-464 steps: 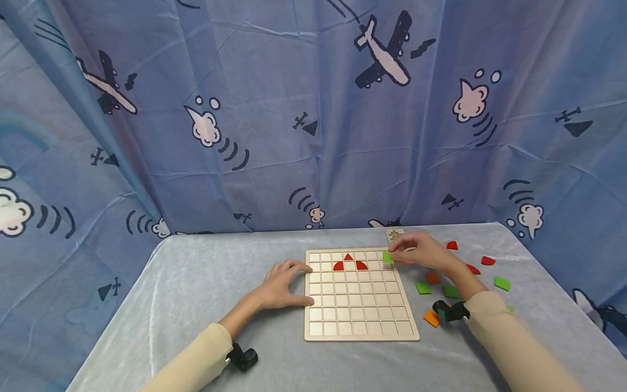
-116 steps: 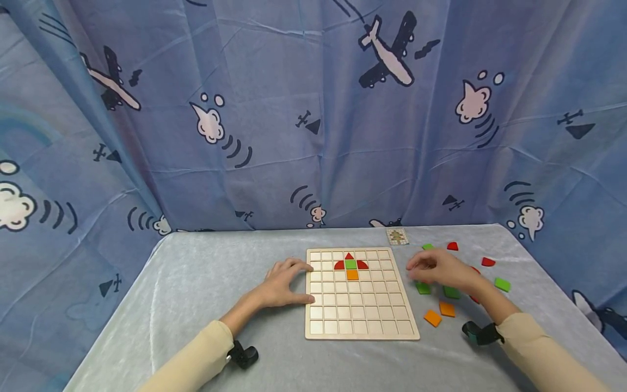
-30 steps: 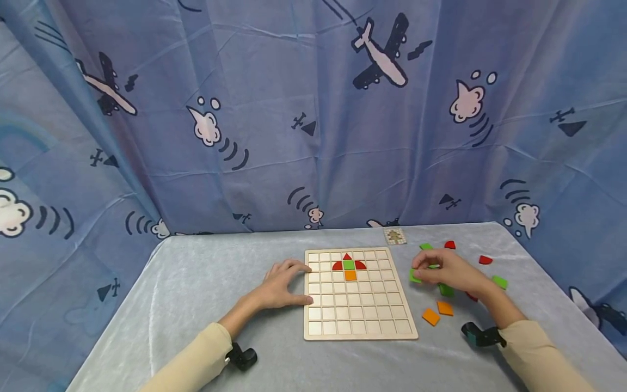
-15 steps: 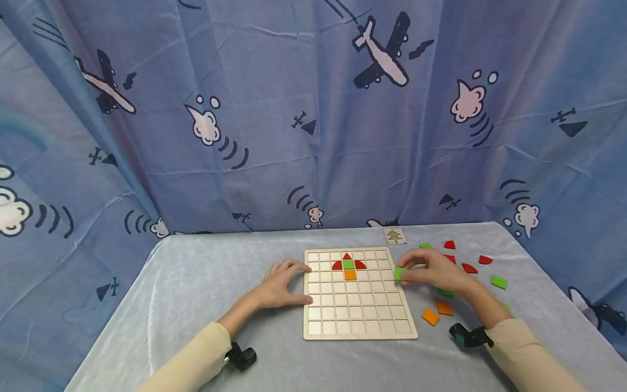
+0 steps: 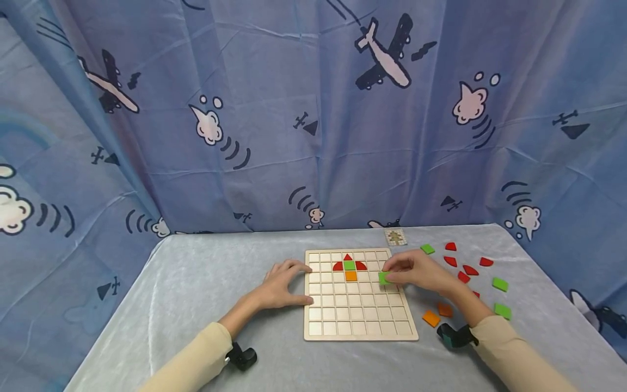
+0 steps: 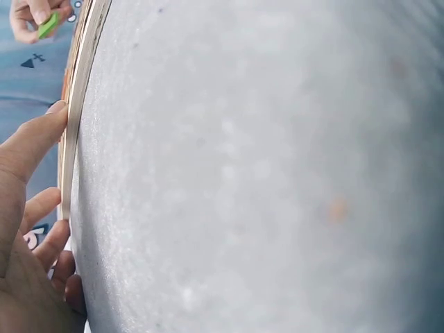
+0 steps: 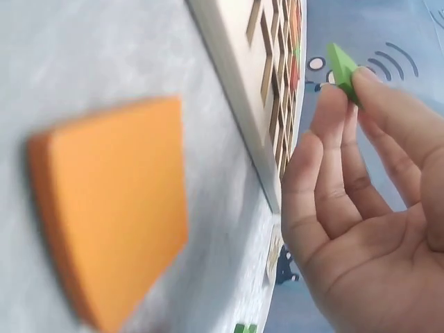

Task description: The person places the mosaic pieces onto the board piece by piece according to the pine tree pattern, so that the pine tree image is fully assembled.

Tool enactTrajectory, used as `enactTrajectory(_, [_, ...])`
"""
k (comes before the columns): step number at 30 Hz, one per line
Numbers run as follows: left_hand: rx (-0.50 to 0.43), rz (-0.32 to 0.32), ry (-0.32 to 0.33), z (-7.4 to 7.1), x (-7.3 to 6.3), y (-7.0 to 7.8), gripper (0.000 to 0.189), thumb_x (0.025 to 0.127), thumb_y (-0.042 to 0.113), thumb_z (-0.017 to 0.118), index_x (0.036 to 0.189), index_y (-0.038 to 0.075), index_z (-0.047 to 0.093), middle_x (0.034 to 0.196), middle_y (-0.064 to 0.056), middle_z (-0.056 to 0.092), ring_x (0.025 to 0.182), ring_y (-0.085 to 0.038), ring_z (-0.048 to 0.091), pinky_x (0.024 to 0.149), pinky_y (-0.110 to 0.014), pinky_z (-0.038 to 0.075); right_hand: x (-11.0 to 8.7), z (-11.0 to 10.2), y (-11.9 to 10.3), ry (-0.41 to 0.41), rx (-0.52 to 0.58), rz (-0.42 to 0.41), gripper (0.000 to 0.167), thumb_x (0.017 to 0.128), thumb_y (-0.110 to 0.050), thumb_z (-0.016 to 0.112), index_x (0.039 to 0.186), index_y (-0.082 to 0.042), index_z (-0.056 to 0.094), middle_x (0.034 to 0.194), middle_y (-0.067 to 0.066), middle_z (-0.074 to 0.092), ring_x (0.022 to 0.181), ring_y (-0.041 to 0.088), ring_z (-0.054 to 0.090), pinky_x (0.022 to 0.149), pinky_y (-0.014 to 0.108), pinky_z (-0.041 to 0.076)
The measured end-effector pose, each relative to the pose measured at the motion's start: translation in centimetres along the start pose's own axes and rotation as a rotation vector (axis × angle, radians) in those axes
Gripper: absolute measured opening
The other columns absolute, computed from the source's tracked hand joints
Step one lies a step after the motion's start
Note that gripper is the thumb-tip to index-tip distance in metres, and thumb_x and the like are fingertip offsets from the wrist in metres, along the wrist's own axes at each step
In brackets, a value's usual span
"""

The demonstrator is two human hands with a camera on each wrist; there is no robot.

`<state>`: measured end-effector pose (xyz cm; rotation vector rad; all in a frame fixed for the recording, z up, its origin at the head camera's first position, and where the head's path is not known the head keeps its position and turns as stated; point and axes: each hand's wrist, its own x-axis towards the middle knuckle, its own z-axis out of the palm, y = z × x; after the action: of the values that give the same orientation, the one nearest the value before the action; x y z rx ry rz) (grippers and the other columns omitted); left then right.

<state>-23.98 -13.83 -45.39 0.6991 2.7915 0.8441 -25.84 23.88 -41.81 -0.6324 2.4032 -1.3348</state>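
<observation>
A wooden grid board (image 5: 362, 330) lies flat on the table. In its upper part sit a red triangle tile (image 5: 348, 257), two red quarter-round tiles (image 5: 361, 266), a green square tile (image 5: 349, 265) and, below that, an orange square tile (image 5: 351, 276). My left hand (image 5: 281, 286) rests at the board's left side, thumb and fingertips spread along the edge; the left wrist view has these fingers (image 6: 48, 128) against the wooden rim. Over the board's right columns, my right hand (image 5: 418, 269) pinches another green square tile (image 5: 383, 278) between thumb and fingertips, raised and tilted in the right wrist view.
Right of the board lie loose orange tiles (image 5: 431, 318), several red tiles (image 5: 470, 270) and green tiles (image 5: 500, 284). A small pattern card (image 5: 395, 237) lies behind the board's far right corner. A blue printed curtain (image 5: 274, 136) hangs behind the table.
My right hand has picked up a green tile from the pile and carried it left over the board. Earlier, the green and orange square tiles were added on the board. My left hand stays put.
</observation>
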Motion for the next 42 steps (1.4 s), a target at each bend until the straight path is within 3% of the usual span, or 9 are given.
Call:
enactTrajectory(7, [-0.001, -0.010, -0.001, -0.1, -0.1, 0.2, 0.068, 0.076, 0.053, 0.079, 0.136, 0.029, 0.055, 0.144, 0.001, 0.047, 0.124, -0.027, 0.042, 0.103, -0.055, 0.034, 1.5, 1.2, -0.5, 0.000, -0.012, -0.016, 0.023, 0.088, -0.021, 0.074, 0.104, -0.005, 0.070, 0.089, 0.015, 0.074, 0.073, 0.022, 0.066, 0.067, 0.029, 0.054])
enactTrajectory(17, [0.000, -0.008, -0.003, -0.2, -0.2, 0.3, 0.069, 0.076, 0.053, 0.079, 0.136, 0.028, 0.055, 0.144, 0.000, 0.047, 0.125, -0.028, 0.042, 0.104, -0.055, 0.034, 3.3, 2.6, -1.4, 0.001, -0.001, -0.031, 0.022, 0.088, -0.020, 0.075, 0.105, -0.007, 0.071, 0.094, 0.013, 0.073, 0.077, 0.015, 0.065, 0.071, 0.028, 0.053])
enactTrajectory(23, [-0.002, -0.009, -0.003, -0.3, -0.2, 0.3, 0.069, 0.077, 0.053, 0.079, 0.136, 0.028, 0.055, 0.144, 0.000, 0.047, 0.125, -0.028, 0.042, 0.104, -0.056, 0.034, 4.4, 3.3, -2.0, -0.001, -0.016, -0.066, 0.020, 0.087, -0.016, 0.075, 0.104, -0.005, 0.072, 0.095, 0.015, 0.073, 0.082, 0.019, 0.067, 0.070, 0.031, 0.055])
enactTrajectory(29, [0.014, -0.014, -0.009, -0.2, -0.1, 0.2, 0.070, 0.076, 0.055, 0.078, 0.137, 0.029, 0.054, 0.145, 0.001, 0.046, 0.128, -0.028, 0.040, 0.106, -0.055, 0.033, 5.5, 4.0, -2.3, -0.005, -0.013, -0.084, 0.019, 0.086, -0.011, 0.075, 0.101, 0.001, 0.072, 0.090, 0.018, 0.072, 0.076, 0.019, 0.066, 0.066, 0.033, 0.055])
enactTrajectory(36, [0.011, -0.011, -0.006, -0.2, 0.0, 0.2, 0.070, 0.076, 0.054, 0.079, 0.137, 0.029, 0.054, 0.145, 0.001, 0.046, 0.128, -0.028, 0.040, 0.106, -0.056, 0.033, 6.5, 5.0, -2.9, -0.043, 0.021, -0.054, 0.017, 0.087, -0.006, 0.073, 0.098, 0.006, 0.070, 0.085, 0.024, 0.072, 0.064, 0.020, 0.063, 0.060, 0.034, 0.054])
enactTrajectory(42, [0.006, -0.014, -0.012, -0.2, -0.1, 0.2, 0.070, 0.077, 0.055, 0.078, 0.137, 0.029, 0.054, 0.146, 0.001, 0.046, 0.128, -0.028, 0.040, 0.106, -0.056, 0.033, 7.1, 5.6, -3.3, -0.053, 0.023, -0.011, 0.016, 0.086, -0.004, 0.073, 0.098, 0.006, 0.070, 0.085, 0.023, 0.073, 0.066, 0.020, 0.069, 0.062, 0.034, 0.058])
